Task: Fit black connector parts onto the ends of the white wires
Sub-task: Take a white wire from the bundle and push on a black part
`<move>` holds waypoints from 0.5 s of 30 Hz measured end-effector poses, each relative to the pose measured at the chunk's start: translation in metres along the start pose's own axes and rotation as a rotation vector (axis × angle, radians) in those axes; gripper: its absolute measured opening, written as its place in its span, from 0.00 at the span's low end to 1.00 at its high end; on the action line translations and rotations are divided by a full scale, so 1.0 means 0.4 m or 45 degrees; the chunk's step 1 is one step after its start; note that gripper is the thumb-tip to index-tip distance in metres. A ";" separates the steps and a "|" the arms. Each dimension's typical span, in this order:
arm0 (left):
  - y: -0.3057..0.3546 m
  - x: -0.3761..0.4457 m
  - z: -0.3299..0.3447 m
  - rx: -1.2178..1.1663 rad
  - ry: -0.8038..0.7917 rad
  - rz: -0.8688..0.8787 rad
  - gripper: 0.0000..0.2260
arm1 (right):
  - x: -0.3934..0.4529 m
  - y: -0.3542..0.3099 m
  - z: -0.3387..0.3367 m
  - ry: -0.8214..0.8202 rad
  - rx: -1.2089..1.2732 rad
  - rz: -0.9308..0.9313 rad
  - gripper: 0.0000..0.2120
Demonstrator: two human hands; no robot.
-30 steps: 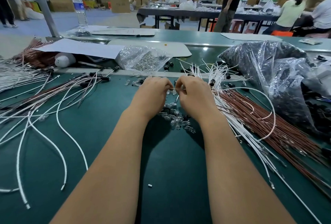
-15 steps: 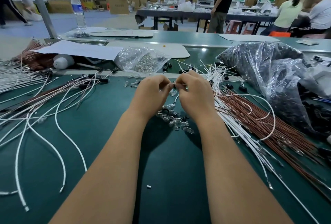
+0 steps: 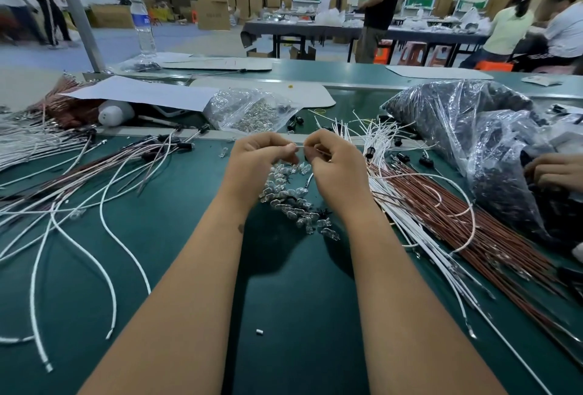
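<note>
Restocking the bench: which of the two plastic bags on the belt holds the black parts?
The big crumpled bag on the right, dark with black pieces; the smaller bag beyond the hands holds clear, shiny pieces.

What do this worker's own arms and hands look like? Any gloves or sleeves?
Both forearms are bare up to the bottom edge of the picture: no sleeves show. The left hand and right hand wear no gloves, and no watch, bracelet or ring is visible.

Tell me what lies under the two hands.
A heap of small clear parts on the green table, below the left hand and right hand. Its far edge is covered.
</note>
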State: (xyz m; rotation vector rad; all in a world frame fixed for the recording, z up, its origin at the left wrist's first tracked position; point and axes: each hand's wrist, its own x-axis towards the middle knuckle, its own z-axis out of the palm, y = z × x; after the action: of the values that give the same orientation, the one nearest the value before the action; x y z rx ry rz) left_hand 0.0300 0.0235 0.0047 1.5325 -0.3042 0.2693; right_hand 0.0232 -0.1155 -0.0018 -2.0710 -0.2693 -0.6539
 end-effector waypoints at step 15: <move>-0.054 0.118 0.010 0.962 -0.003 0.038 0.10 | 0.006 0.027 0.014 0.273 -0.269 0.182 0.07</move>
State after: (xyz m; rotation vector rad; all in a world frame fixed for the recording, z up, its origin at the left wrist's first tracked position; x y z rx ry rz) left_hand 0.0816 0.0180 0.0015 2.2725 -0.2361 0.4368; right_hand 0.0316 -0.1168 -0.0107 -2.1735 0.0738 -0.8382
